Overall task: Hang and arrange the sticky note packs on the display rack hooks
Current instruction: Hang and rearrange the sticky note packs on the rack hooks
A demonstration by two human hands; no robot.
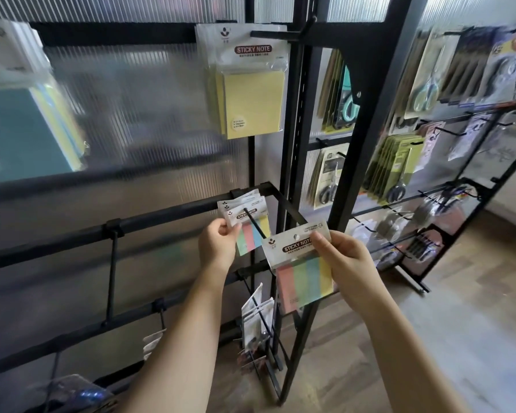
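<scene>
sticky note packs in both hands

sticky note pack (303, 265), flat and shiny with soft colour stripes, is pinched by the right hand (344, 260). the left hand (218, 244) pinches the hanging packs (245, 217) on a thin black hook (255, 226) of the metal rack (167, 210).

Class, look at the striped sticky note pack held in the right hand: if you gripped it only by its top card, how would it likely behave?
The striped pack is pinched by the right hand at its header and hangs flat, so it is probably light and fairly stiff. Its clear glossy sleeve may feel slippery. The hole in the header suggests it would swing freely on the hook.
</scene>
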